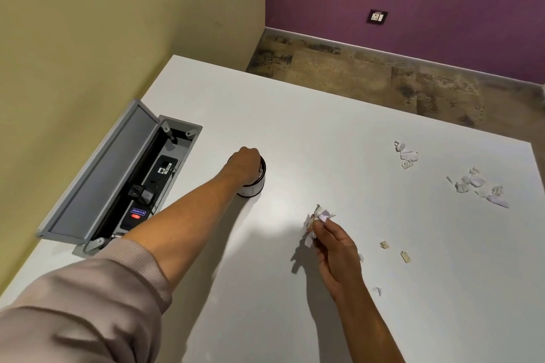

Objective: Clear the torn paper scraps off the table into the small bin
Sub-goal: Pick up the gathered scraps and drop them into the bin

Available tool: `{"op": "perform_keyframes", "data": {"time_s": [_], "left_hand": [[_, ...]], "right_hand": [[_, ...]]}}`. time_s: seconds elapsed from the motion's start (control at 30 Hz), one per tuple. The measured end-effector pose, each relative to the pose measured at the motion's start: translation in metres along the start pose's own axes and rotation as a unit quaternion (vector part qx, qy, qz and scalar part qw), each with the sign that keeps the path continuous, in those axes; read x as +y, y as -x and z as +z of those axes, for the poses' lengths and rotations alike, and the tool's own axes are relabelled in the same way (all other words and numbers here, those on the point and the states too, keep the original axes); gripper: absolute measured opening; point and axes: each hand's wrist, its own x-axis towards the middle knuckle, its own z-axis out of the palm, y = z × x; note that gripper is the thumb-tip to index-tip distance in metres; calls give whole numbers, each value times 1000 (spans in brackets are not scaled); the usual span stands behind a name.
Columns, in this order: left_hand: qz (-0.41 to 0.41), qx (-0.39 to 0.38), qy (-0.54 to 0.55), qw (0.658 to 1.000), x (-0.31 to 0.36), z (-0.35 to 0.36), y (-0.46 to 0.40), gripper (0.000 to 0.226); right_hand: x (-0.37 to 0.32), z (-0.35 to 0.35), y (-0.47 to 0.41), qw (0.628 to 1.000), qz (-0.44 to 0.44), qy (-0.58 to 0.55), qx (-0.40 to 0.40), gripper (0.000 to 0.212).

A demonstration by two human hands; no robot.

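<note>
Labels on the power strip (146,188) are too blurred to read.

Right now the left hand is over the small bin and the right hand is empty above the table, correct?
Not quite. The head view shows the right hand pinching a bunch of torn paper scraps above the table, not empty. The left hand is over the small bin, as you said.

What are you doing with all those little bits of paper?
A person is tidying torn paper off a white table. The left hand is over the small bin, covering its mouth. The right hand pinches a bunch of scraps. More scraps lie further right on the table.
</note>
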Motion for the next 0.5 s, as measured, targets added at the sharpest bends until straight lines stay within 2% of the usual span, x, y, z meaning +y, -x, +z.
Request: {"op": "perform_keyframes", "data": {"time_s": [0.27, 0.4, 0.5], "left_hand": [[46, -5, 41, 998, -15, -20, 10, 33], [50, -12, 50, 997, -21, -37, 13, 57], [38, 13, 66, 997, -20, -44, 14, 46]], "right_hand": [[1, 2, 5, 1000, 11, 7, -14, 16], [1, -4, 8, 1000, 12, 14, -17, 17], [4, -9, 9, 1000, 10, 13, -8, 17]]}}
